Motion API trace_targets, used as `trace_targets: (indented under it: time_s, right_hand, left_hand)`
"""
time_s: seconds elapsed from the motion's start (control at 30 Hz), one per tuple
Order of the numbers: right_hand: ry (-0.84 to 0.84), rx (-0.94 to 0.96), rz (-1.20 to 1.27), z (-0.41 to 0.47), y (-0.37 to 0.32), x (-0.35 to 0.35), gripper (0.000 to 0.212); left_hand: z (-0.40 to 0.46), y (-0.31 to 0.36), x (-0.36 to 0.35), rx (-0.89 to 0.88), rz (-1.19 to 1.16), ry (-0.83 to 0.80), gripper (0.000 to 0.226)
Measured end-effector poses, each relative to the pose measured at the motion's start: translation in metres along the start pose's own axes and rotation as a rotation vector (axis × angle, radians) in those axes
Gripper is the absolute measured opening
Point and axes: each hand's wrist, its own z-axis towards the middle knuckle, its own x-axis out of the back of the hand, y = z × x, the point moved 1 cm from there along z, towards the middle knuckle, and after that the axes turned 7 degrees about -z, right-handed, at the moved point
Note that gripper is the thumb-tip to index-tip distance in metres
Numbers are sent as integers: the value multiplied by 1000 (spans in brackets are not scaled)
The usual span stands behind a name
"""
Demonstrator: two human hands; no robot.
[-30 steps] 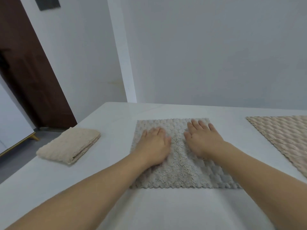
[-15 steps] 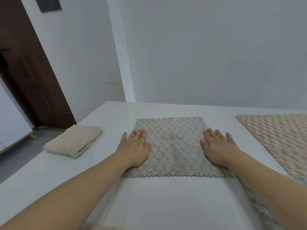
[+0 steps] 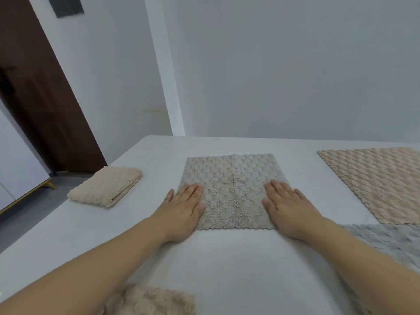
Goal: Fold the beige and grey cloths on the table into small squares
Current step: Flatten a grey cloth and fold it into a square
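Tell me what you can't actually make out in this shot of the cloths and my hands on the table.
All in the head view:
- Beige cloth at right: the frame's right edge cuts it off.
- Grey fluffy cloth: partly behind the right forearm, cut by the frame edge.
- Beige cloth at the bottom: cut by the bottom edge, partly hidden by the left forearm.
- Centre cloth: its near corners lie under the left hand and right hand.
- Folded beige cloth: layer count unclear.
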Motion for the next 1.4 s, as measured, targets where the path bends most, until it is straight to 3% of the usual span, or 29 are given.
trace_targets:
  time_s: [0.17, 0.3, 0.43, 0.57, 0.73, 0.83, 0.97, 1.07, 1.13, 1.23, 1.4]
  right_hand:
    - [-25, -57, -102, -12, -4, 13, 60]
    - [133, 138, -162, -28, -21, 33, 40]
    - [-43, 167, -169, -47, -26, 39, 36]
    - [-91, 146, -221, -54, -24, 42, 41]
    - [-96, 146, -271, -64, -31, 46, 20]
    - [-180, 125, -227, -66, -29, 49, 8]
    - [-359, 40, 39, -62, -16, 61, 14]
    - [-427, -30, 182, -53, 5, 73, 12]
    - [-376, -68, 301, -42, 20, 80, 13]
    - [-182, -99, 444, -19, 37, 86, 16]
    - [34, -87, 459, 24, 45, 84, 22]
  left_hand:
    - [-4, 10, 13, 36, 160, -31, 61]
    - [-22, 32, 24, -129, 125, 83, 50]
    - [-48, 32, 24, -227, 129, 57, 30]
    - [-50, 24, 24, -197, 125, 65, 26]
    - [-50, 37, 31, -108, 82, 90, 4]
    - [-51, 41, 34, -33, -24, -15, 19]
    - [-52, 37, 48, 65, -288, -260, 29]
    - [-44, 27, 64, 106, -457, -212, 32]
    - [-34, 17, 73, 159, -545, -132, 33]
    - [-11, 5, 80, 186, -494, 4, 26]
    - [27, -12, 71, 180, -402, 211, 18]
